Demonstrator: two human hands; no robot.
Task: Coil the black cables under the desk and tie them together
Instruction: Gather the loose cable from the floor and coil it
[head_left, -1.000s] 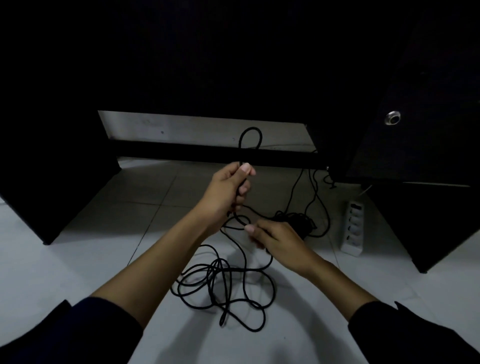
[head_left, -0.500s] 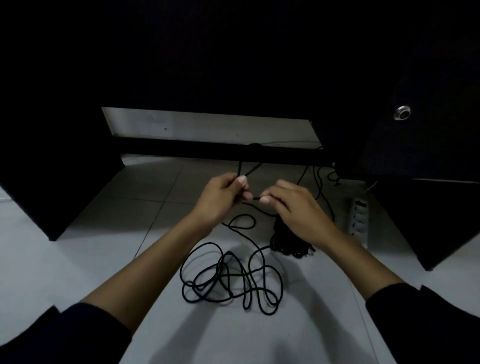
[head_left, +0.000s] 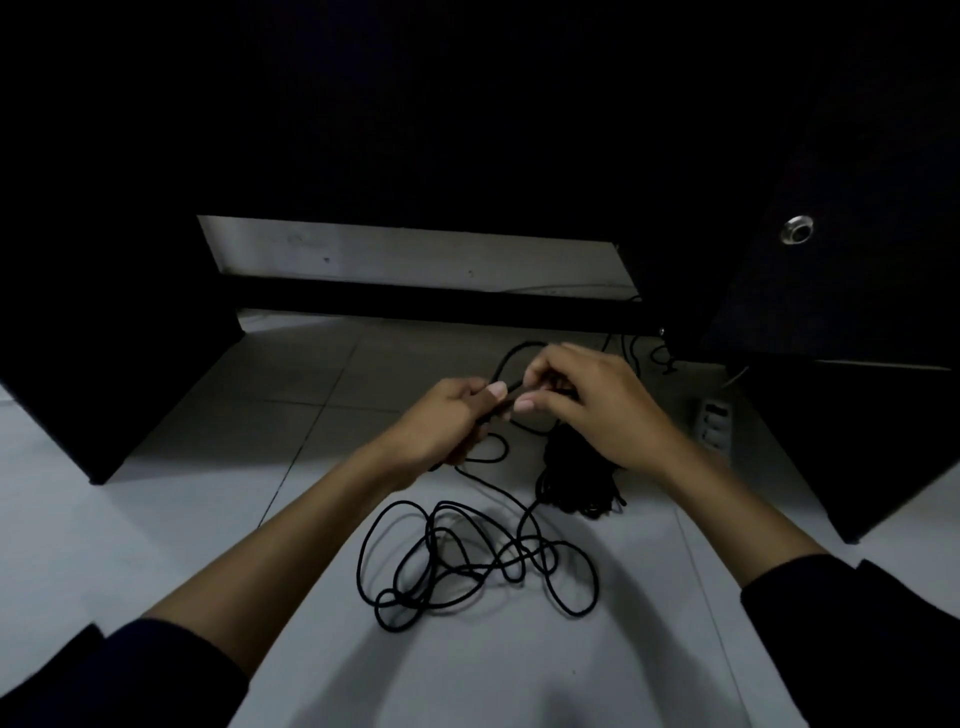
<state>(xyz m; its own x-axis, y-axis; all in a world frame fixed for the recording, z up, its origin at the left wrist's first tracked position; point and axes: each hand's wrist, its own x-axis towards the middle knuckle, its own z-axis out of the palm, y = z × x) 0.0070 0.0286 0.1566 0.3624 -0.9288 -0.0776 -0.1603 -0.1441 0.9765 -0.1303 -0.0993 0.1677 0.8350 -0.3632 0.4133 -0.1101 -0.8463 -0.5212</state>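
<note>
I have both hands up together over the floor under the counter, nearly touching at the fingertips. My left hand (head_left: 447, 421) is curled round a short run of the black cable (head_left: 478, 561), thumb on top, and my right hand (head_left: 597, 405) pinches the same strand just to the right of it, so the held piece lies roughly left to right between the two hands, with a small arc of it rising behind them toward the counter's dark crossbar (head_left: 426, 304). From my left hand the cable drops toward me and spills into a loose tangle of overlapping loops on the pale tiled floor (head_left: 156, 519), directly below and nearer than the hands. A denser dark bundle (head_left: 576, 483) lies on the floor just under my right wrist, beside the tangle; I cannot tell whether it is already tied. As I judge it, the next loop must be drawn up from that slack, and the left hand is the nearer to it, since the strand feeds down from its grip. A white power strip (head_left: 714, 423) lies further right, near the counter's side panel (head_left: 857, 312), which carries a small round metal fitting (head_left: 796, 229). I can make out no brand, label or writing anywhere; the light is too dim.
</note>
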